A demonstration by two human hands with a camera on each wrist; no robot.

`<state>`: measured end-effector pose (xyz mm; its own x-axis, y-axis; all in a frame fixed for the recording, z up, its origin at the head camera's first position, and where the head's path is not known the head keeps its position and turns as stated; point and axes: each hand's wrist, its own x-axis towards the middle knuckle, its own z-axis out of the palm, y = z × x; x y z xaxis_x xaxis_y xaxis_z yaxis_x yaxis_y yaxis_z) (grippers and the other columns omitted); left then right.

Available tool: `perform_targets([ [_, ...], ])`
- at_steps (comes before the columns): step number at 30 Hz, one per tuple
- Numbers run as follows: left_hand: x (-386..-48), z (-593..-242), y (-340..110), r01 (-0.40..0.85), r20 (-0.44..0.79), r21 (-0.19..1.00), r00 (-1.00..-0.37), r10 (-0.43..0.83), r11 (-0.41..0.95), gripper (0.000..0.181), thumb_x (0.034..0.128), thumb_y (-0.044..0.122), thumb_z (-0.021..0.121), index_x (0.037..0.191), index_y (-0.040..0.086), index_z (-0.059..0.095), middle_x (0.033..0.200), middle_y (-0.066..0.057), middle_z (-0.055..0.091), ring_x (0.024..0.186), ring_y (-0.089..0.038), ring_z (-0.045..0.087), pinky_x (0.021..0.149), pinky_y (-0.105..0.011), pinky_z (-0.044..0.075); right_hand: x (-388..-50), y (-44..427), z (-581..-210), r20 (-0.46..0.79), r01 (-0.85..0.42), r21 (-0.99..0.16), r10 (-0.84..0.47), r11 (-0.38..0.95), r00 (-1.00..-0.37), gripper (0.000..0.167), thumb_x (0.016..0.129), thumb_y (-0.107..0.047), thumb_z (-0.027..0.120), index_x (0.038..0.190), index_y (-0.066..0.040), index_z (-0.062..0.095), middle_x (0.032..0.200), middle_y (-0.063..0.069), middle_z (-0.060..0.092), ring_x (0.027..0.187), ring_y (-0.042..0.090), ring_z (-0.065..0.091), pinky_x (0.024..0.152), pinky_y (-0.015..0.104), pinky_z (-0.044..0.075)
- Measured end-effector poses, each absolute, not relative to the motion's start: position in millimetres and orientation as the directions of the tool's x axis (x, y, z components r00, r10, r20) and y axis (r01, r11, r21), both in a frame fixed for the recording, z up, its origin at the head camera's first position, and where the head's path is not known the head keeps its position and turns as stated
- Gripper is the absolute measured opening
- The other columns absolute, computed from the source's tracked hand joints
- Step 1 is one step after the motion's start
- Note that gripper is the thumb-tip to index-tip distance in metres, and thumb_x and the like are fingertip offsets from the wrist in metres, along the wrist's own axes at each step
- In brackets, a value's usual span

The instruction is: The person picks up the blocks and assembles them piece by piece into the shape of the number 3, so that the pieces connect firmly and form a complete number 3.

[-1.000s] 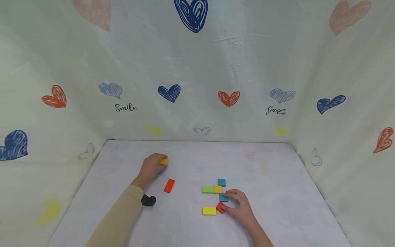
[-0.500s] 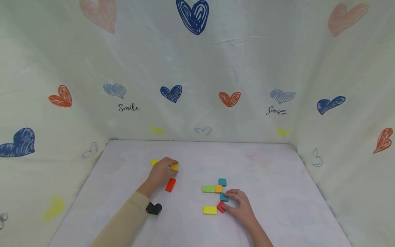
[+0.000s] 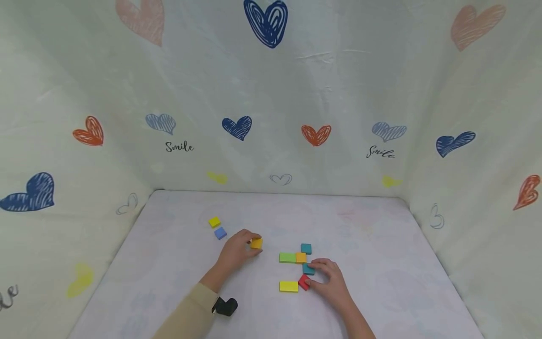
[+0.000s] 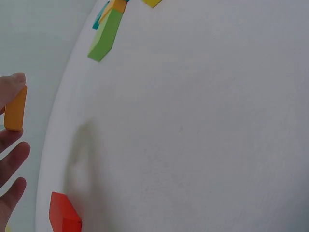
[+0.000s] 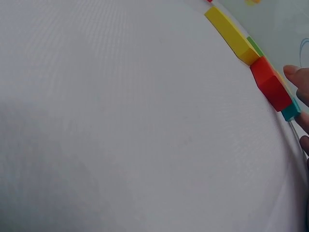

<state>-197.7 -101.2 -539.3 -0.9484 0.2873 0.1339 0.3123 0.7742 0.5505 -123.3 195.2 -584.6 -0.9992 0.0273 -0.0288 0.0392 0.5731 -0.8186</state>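
Observation:
My left hand [image 3: 234,253] pinches an orange-yellow toy block [image 3: 256,243] between thumb and fingers. The left wrist view shows that block [image 4: 15,110] held off the table. My right hand [image 3: 333,285] rests at the right end of a row of blocks, its thumb by a tilted red block [image 3: 303,282] and a finger at a teal block [image 3: 308,269]. A light green block [image 3: 287,257] lies end to end with an orange block [image 3: 301,257]. Beyond these is another teal block [image 3: 306,248]; nearer lies a long yellow block [image 3: 289,286], touching the red one.
A small yellow block [image 3: 214,221] and a blue block [image 3: 220,233] lie at the back left. A loose red block [image 4: 65,213] shows in the left wrist view; my left arm hides it from the head view. The white table [image 3: 381,263] meets a heart-printed cloth behind.
My left hand has carried the orange-yellow block right and towards me, uncovering the small yellow and blue blocks and covering the loose red one. My right hand has stayed put.

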Motion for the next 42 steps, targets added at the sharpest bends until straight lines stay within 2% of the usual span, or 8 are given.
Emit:
perform_targets([
  [7,-178,-540,-88,0.335,0.155,0.578,-0.94,0.303,0.744,0.034,0.0799,0.028,0.081,0.11,0.017,0.071,0.099,0.008,0.06,0.084,-0.011,0.056,0.073,-0.026,0.049,-123,196,-587,-0.005,0.017,-0.814,0.021,0.581,-1.0,0.037,0.073,-0.025,0.086,0.108,-0.027,0.073,0.117,-0.009,0.059,0.119,0.021,0.046,0.101,0.054,0.039],
  [14,-160,-548,-75,0.27,0.113,0.638,-0.959,0.26,0.721,0.031,0.0795,0.028,0.082,0.108,0.019,0.072,0.096,0.01,0.058,0.082,-0.009,0.051,0.071,-0.021,0.048,-124,196,-586,-0.015,0.023,-0.811,0.019,0.585,-1.0,0.038,0.074,-0.024,0.086,0.109,-0.028,0.073,0.117,-0.009,0.058,0.12,0.02,0.045,0.102,0.053,0.039],
  [19,-149,-558,-70,0.271,0.124,0.686,-0.958,0.258,0.675,0.029,0.0791,0.026,0.082,0.105,0.017,0.073,0.093,0.011,0.057,0.079,-0.007,0.049,0.069,-0.021,0.048,-124,196,-586,-0.015,0.019,-0.816,0.012,0.578,-1.0,0.037,0.075,-0.026,0.085,0.11,-0.027,0.073,0.118,-0.008,0.058,0.12,0.021,0.045,0.102,0.054,0.038],
  [27,-138,-571,-64,0.207,0.055,0.747,-0.966,0.252,0.632,0.026,0.0782,0.024,0.083,0.102,0.018,0.073,0.09,0.013,0.053,0.079,-0.006,0.048,0.07,-0.021,0.047,-125,195,-587,0.009,-0.005,-0.811,0.005,0.585,-1.0,0.036,0.076,-0.026,0.085,0.11,-0.027,0.073,0.118,-0.008,0.058,0.12,0.021,0.045,0.101,0.053,0.04],
  [34,-131,-577,-62,0.178,0.016,0.744,-0.968,0.249,0.644,0.03,0.0749,0.022,0.086,0.102,0.02,0.073,0.088,0.014,0.052,0.077,-0.006,0.048,0.07,-0.022,0.047,-126,195,-586,-0.012,0.01,-0.803,0.001,0.596,-1.0,0.037,0.076,-0.029,0.085,0.111,-0.026,0.073,0.119,-0.007,0.058,0.12,0.021,0.045,0.101,0.052,0.04],
  [42,-130,-582,-63,0.223,-0.013,0.679,-0.949,0.316,0.699,0.035,0.0724,0.032,0.086,0.104,0.025,0.073,0.092,0.02,0.055,0.086,-0.005,0.05,0.082,-0.03,0.048,-125,195,-587,-0.013,0.012,-0.796,0.003,0.605,-1.0,0.036,0.076,-0.029,0.085,0.109,-0.027,0.073,0.117,-0.008,0.058,0.118,0.021,0.046,0.101,0.052,0.04],
])
